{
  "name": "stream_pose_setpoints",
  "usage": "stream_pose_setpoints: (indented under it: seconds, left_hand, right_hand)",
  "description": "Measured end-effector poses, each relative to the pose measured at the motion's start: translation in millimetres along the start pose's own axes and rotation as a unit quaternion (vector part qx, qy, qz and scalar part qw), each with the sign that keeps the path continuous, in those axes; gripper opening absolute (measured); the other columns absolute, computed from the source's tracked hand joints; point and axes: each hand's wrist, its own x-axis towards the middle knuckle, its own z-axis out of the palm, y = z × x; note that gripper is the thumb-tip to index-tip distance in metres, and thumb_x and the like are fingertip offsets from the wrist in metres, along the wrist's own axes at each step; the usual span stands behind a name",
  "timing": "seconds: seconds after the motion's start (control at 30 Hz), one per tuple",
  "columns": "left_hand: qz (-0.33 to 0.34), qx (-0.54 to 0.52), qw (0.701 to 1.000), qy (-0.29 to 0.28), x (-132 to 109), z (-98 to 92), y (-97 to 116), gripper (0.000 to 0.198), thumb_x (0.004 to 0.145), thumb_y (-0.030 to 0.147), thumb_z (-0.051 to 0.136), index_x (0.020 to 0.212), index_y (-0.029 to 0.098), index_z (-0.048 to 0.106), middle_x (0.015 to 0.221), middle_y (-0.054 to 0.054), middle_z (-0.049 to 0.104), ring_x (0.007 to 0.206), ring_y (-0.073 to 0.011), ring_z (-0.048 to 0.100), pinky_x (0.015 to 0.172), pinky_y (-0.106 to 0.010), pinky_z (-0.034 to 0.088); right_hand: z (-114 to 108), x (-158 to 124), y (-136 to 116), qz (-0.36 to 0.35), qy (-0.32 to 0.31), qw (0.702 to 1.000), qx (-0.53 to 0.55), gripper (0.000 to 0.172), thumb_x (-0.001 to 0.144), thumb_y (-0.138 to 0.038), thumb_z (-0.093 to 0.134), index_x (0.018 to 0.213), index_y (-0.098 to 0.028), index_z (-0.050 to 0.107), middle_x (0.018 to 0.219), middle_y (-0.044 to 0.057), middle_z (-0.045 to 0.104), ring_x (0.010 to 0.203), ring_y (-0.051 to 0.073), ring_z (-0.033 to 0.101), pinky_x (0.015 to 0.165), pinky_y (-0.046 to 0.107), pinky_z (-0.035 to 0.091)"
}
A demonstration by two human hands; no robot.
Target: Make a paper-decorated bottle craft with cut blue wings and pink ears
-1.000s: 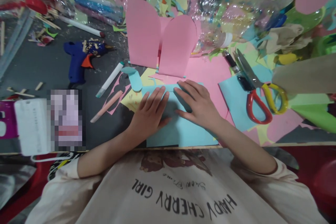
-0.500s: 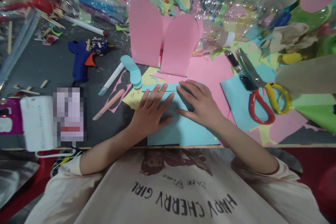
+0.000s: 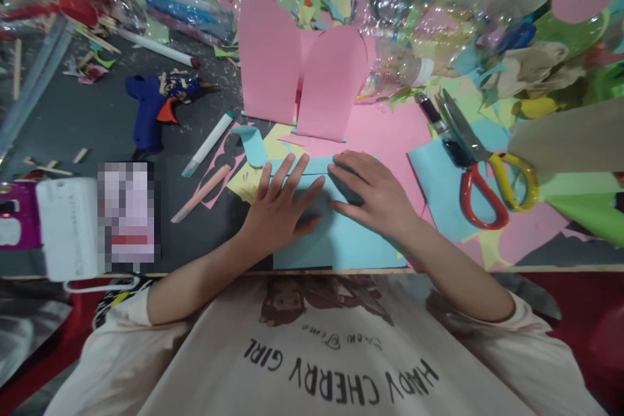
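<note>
A sheet of light blue paper (image 3: 363, 244) lies by the table's near edge, with a narrow blue paper strip (image 3: 319, 164) along its far side. My left hand (image 3: 280, 208) rests flat on the left part of the sheet, fingers spread with their tips on the strip. On the right part lies my right hand (image 3: 373, 194), its fingers stretched out and fingertips near the strip. Neither hand grips anything. A curled piece of blue paper (image 3: 251, 145) sits just beyond my left fingertips. Behind the sheet stand two rounded pink paper panels (image 3: 325, 84).
Scissors (image 3: 480, 162) and a black-capped pen (image 3: 441, 127) lie at right on coloured paper. A blue glue gun (image 3: 149, 107), markers (image 3: 207, 145) and a white box-shaped device (image 3: 68, 227) are at left. Plastic bottles (image 3: 394, 71) and paper scraps crowd the back.
The blue curl beyond my left hand has changed shape, its far end dropping nearer and uncovering the marker's green end. Both hands stay almost in place.
</note>
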Motion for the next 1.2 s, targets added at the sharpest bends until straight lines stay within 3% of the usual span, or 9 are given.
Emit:
stream_pose_setpoints:
  seconds: [0.23, 0.47, 0.57, 0.63, 0.77, 0.97, 1.1, 1.2]
  left_hand:
    - [0.006, -0.002, 1.000, 0.000, 1, -1.8, 2, 0.054, 0.094, 0.047, 0.050, 0.142, 0.022, 0.045, 0.149, -0.019, 0.045, 0.143, -0.0340, 0.037, 0.117, -0.057, 0.023]
    - [0.013, 0.012, 1.000, 0.009, 2, -4.1, 4, 0.045, 0.094, 0.044, 0.053, 0.135, 0.025, 0.050, 0.143, -0.016, 0.051, 0.134, -0.0318, 0.046, 0.115, -0.057, 0.027]
    - [0.015, 0.015, 1.000, 0.014, 1, -5.2, 5, 0.041, 0.094, 0.042, 0.054, 0.131, 0.025, 0.053, 0.140, -0.015, 0.054, 0.131, -0.0289, 0.049, 0.113, -0.051, 0.031]
    - [0.019, 0.007, 1.000, 0.016, 0, -6.1, 6, 0.040, 0.093, 0.044, 0.054, 0.127, 0.023, 0.057, 0.137, -0.015, 0.056, 0.129, -0.0284, 0.051, 0.111, -0.048, 0.035]
    - [0.030, -0.002, 1.000, 0.007, -2, -5.9, 8, 0.057, 0.090, 0.059, 0.049, 0.128, 0.017, 0.057, 0.139, -0.021, 0.053, 0.129, -0.0336, 0.051, 0.109, -0.050, 0.037]
    - [0.019, 0.008, 1.000, 0.012, 5, 1.9, -1, 0.065, 0.090, 0.061, 0.048, 0.137, 0.017, 0.048, 0.146, -0.021, 0.049, 0.138, -0.0331, 0.045, 0.115, -0.052, 0.030]
    - [0.002, 0.007, 1.000, 0.014, 8, 1.5, -6, 0.057, 0.091, 0.056, 0.051, 0.132, 0.017, 0.052, 0.146, -0.019, 0.051, 0.138, -0.0322, 0.046, 0.117, -0.052, 0.029]
    - [0.010, -0.016, 1.000, 0.007, 6, -5.9, -5, 0.047, 0.092, 0.049, 0.054, 0.127, 0.018, 0.056, 0.147, -0.017, 0.050, 0.138, -0.0303, 0.046, 0.119, -0.052, 0.027]
  right_hand:
    - [-3, -1, -1, -0.007, 0.010, 1.000, 0.025, 0.044, 0.092, -0.037, 0.059, 0.132, -0.020, 0.053, 0.128, 0.015, 0.065, 0.126, 0.030, 0.058, 0.106, 0.056, 0.048]
    - [-5, -1, -2, -0.020, -0.018, 0.999, 0.018, 0.043, 0.093, -0.035, 0.055, 0.134, -0.021, 0.050, 0.125, 0.014, 0.064, 0.121, 0.029, 0.060, 0.103, 0.056, 0.049]
    - [-8, 0, -5, -0.037, -0.028, 0.999, -0.007, 0.040, 0.094, -0.038, 0.054, 0.129, -0.018, 0.053, 0.121, 0.016, 0.065, 0.115, 0.029, 0.061, 0.098, 0.053, 0.052]
    - [-11, 1, -8, -0.044, -0.050, 0.997, -0.027, 0.048, 0.092, -0.046, 0.056, 0.128, -0.015, 0.052, 0.125, 0.019, 0.063, 0.117, 0.031, 0.059, 0.096, 0.050, 0.053]
    - [-11, 1, -10, -0.037, -0.104, 0.993, -0.049, 0.069, 0.088, -0.062, 0.053, 0.137, -0.014, 0.046, 0.141, 0.020, 0.055, 0.130, 0.032, 0.050, 0.105, 0.051, 0.044]
    - [-3, 6, -4, 0.022, -0.115, 0.990, -0.074, 0.075, 0.091, -0.068, 0.037, 0.151, -0.024, 0.030, 0.153, 0.012, 0.045, 0.145, 0.031, 0.033, 0.119, 0.058, 0.019]
    - [-2, 9, -6, 0.025, -0.111, 0.990, -0.083, 0.073, 0.093, -0.066, 0.037, 0.151, -0.022, 0.030, 0.152, 0.012, 0.046, 0.143, 0.030, 0.036, 0.119, 0.056, 0.018]
    - [-5, 6, -13, 0.012, -0.103, 0.992, -0.076, 0.065, 0.095, -0.053, 0.045, 0.150, -0.020, 0.033, 0.149, 0.013, 0.051, 0.138, 0.029, 0.043, 0.117, 0.052, 0.027]
